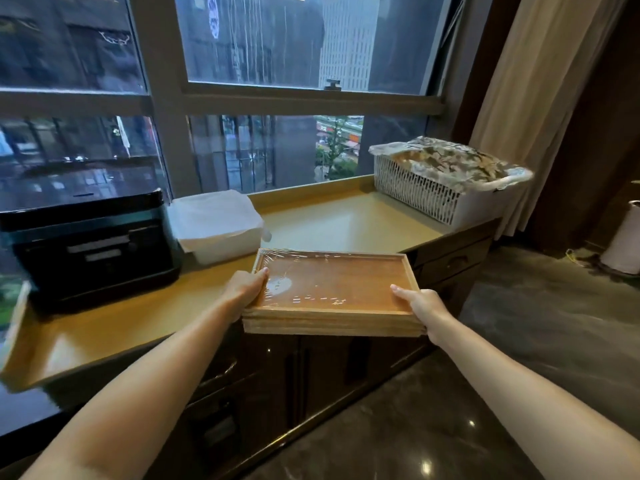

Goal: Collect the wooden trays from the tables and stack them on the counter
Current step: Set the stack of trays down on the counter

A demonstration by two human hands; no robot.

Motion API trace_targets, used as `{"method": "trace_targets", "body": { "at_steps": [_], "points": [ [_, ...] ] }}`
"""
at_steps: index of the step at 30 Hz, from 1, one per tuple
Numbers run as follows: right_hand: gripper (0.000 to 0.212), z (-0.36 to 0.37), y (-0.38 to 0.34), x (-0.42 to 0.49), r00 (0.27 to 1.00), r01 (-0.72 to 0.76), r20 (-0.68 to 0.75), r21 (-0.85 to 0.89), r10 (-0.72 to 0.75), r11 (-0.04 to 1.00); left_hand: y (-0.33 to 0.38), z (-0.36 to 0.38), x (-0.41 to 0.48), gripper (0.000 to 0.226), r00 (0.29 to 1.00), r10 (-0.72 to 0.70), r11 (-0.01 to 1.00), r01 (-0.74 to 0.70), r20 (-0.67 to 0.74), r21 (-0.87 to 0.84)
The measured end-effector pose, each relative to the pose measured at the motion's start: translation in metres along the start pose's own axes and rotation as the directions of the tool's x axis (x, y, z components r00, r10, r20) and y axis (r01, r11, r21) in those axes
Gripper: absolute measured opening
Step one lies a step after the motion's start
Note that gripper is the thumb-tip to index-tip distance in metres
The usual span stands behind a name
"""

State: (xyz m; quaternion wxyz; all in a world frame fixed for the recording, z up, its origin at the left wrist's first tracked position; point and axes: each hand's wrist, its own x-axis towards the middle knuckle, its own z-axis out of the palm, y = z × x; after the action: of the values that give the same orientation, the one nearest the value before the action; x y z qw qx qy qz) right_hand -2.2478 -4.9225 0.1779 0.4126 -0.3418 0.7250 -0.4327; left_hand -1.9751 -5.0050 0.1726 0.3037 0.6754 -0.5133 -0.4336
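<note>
1. Left hand (246, 285) and right hand (420, 303) clamp the short sides of a stack of wooden trays (332, 292), film-wrapped on top.
2. The stack overhangs the counter (332, 216) front edge.
3. Bare counter lies beyond, between the white lidded container (218, 225) and the white basket (440, 188).

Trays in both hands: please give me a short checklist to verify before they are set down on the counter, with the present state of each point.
1. Both hands grip the stack: left hand on the left edge, right hand on the right edge. Ok.
2. Trays held level and edges aligned. Ok.
3. Bare counter beyond the stack, between the white box and the basket. Ok.
4. Stack fully over the counter: the near part overhangs the front edge. Not ok.
5. Stack already resting on the counter or held above it. Cannot tell.
6. Plastic wrap on the top tray intact. Cannot tell.
</note>
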Motion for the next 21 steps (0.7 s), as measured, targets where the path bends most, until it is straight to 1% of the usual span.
{"method": "trace_targets", "body": {
  "at_steps": [2, 6, 9, 12, 13, 16, 19, 21],
  "points": [
    [0.055, 0.005, -0.022, 0.053, 1.0, 0.002, 0.002, -0.001, -0.002, 1.0, 0.019, 0.013, 0.046, 0.056, 1.0, -0.014, 1.0, 0.015, 0.009, -0.023],
    [0.057, 0.013, -0.073, 0.152, 0.999, 0.029, 0.016, -0.022, -0.029, 0.999, 0.063, 0.034, 0.136, 0.056, 1.0, -0.017, 0.998, 0.016, -0.024, -0.053],
    [0.058, 0.014, -0.103, 0.213, 0.999, 0.036, 0.027, -0.048, -0.035, 0.998, 0.095, 0.049, 0.188, 0.052, 0.999, -0.012, 0.998, 0.01, -0.037, -0.06],
    [0.06, 0.018, -0.123, 0.275, 0.999, 0.037, 0.04, -0.064, -0.034, 0.997, 0.118, 0.065, 0.235, 0.053, 0.998, -0.05, 0.997, 0.047, -0.046, -0.055],
    [0.056, 0.021, -0.128, 0.295, 0.999, 0.025, 0.043, -0.071, -0.022, 0.997, 0.123, 0.07, 0.25, 0.053, 0.997, -0.059, 0.996, 0.055, -0.047, -0.065],
    [0.028, 0.029, -0.14, 0.354, 0.994, 0.008, 0.105, -0.052, -0.003, 0.999, 0.134, 0.086, 0.295, 0.051, 0.993, -0.081, 0.992, 0.073, -0.08, -0.098],
    [0.024, 0.039, -0.149, 0.417, 0.991, -0.013, 0.133, -0.054, 0.021, 0.998, 0.143, 0.101, 0.336, 0.053, 0.985, -0.131, 0.986, 0.117, -0.115, -0.122],
    [0.024, 0.047, -0.155, 0.459, 0.982, -0.023, 0.183, -0.064, 0.034, 0.998, 0.149, 0.112, 0.366, 0.054, 0.972, -0.171, 0.98, 0.151, -0.159, -0.126]
  ]
}}
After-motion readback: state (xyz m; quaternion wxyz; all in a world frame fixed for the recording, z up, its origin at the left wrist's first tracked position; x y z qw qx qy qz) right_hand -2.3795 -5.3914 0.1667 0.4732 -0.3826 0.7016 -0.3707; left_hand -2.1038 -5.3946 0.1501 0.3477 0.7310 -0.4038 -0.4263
